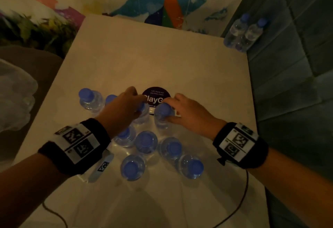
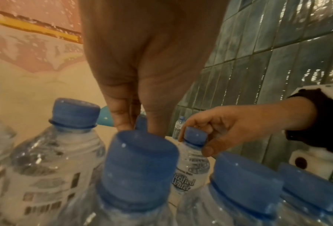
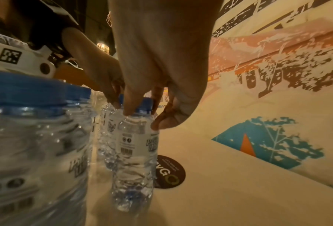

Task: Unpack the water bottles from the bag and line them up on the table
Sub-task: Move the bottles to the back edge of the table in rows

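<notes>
White table (image 1: 162, 62) fills view, mural wall behind. Plastic bag (image 1: 14, 98) sits off table's left edge. Cluster of blue-capped water bottles (image 1: 146, 142) stands upright at table's near middle; two more bottles (image 1: 241, 33) at far right corner. Left hand (image 1: 124, 105) pinches cap of one upright bottle (image 1: 142, 114). Right hand (image 1: 187, 110) grips cap of neighbouring bottle (image 1: 163, 116), fingers curled round it. Round dark sticker (image 1: 155, 95) just behind both.

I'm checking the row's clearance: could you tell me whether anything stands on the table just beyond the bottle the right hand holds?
The right hand grips a bottle by its blue cap. Just beyond it, a flat dark round sticker lies on the table. Nothing upright shows there; two more bottles stand at the far right corner.
</notes>
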A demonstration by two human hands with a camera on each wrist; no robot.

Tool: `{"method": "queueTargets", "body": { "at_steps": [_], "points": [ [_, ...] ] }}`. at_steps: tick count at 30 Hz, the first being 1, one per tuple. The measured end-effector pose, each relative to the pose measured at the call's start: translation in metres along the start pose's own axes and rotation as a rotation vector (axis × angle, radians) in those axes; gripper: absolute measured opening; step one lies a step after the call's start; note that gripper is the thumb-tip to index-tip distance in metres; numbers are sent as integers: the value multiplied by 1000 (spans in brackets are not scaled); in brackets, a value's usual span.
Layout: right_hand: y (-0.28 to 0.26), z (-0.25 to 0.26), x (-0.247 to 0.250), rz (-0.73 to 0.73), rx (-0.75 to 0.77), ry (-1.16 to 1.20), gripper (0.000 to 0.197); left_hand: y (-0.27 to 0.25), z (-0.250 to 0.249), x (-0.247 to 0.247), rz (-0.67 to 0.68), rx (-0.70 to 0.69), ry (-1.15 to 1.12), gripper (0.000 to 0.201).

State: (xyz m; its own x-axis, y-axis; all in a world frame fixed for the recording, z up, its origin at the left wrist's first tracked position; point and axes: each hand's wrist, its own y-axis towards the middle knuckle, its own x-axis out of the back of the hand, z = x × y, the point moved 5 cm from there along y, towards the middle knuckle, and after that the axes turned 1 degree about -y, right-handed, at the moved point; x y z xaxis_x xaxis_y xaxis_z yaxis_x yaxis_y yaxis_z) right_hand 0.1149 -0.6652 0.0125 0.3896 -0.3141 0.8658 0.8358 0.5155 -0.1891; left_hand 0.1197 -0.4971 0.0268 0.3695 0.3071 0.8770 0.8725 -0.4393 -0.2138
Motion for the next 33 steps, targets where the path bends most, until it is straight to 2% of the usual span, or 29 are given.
{"method": "queueTargets", "body": {
  "at_steps": [4,7,10,14,18,22,25,29,33],
  "points": [
    [0,-3,1,-53,79,121,42,1,-5,2,5,51,-20,26],
    [-10,-16,7,-78,80,186,42,2,-13,9,57,75,-3,31],
    [-23,-40,25,-120,32,248,38,7,-28,31,63,38,20,28],
    [-34,-77,74,-242,-45,260,34,34,-60,70,68,-53,81,32],
    [-18,-120,132,-366,-91,207,30,89,-83,103,23,-150,110,35],
    [24,-170,174,-499,-164,133,31,159,-102,123,-94,-266,50,27],
    [64,-204,190,-533,-217,74,28,216,-103,122,-125,-234,14,22],
    [109,-239,206,-570,-333,53,20,288,-98,107,-121,-143,-4,4],
    [135,-263,214,-598,-376,42,17,347,-95,92,-184,-152,-34,11]
  ]
}}
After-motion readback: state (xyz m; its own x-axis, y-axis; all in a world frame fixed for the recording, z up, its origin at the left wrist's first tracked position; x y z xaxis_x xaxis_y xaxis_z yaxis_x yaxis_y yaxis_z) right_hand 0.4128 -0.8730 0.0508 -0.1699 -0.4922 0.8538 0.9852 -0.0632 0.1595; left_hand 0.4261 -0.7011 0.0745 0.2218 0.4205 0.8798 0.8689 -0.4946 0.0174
